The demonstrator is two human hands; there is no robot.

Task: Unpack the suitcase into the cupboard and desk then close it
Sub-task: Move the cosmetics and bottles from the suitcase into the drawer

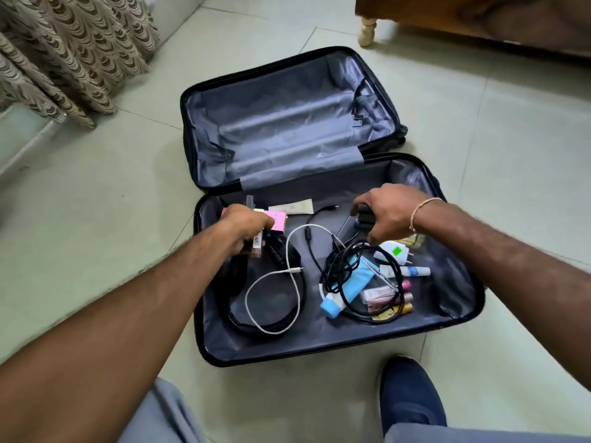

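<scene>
Blue shoe [412, 394] nearest, on floor tiles [96, 219]. Suitcase [319, 346] lies open on floor, cables and toiletries inside. Left hand [248, 227] grips small cosmetic items [257, 247]; right hand [388, 215] grips a black object [363, 217].

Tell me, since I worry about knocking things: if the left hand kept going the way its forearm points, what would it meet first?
Probably the pink box just beyond the left hand, then the cream tube; depth is unclear.

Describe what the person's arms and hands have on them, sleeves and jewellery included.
Both forearms are bare, with no sleeves in view and no gloves. The left hand wears nothing that shows. By the right hand, a thin pale thread band circles the wrist. No watch or rings can be seen.
</scene>
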